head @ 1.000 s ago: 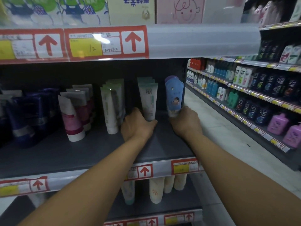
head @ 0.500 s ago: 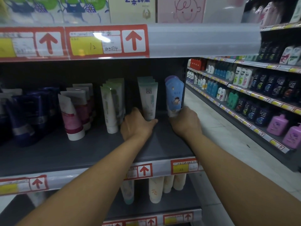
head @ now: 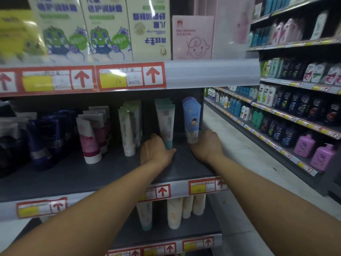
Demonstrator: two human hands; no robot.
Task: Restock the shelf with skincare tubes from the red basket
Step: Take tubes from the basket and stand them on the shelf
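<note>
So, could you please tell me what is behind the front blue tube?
Behind the blue tube, held at its base by the right hand, tops of more matching tubes show; their bodies and number are hidden.

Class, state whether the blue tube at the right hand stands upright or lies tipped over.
Upright: the blue tube stands cap-down on the shelf, with the right hand at its base.

Two hands [head: 156,152], four cartons [head: 151,28] (upper shelf)

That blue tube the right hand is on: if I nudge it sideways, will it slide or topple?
Probably topple: the blue tube stands tall on a narrow cap. The right hand at its base should steady it. More blue tubes behind may stop a backward fall.
</note>
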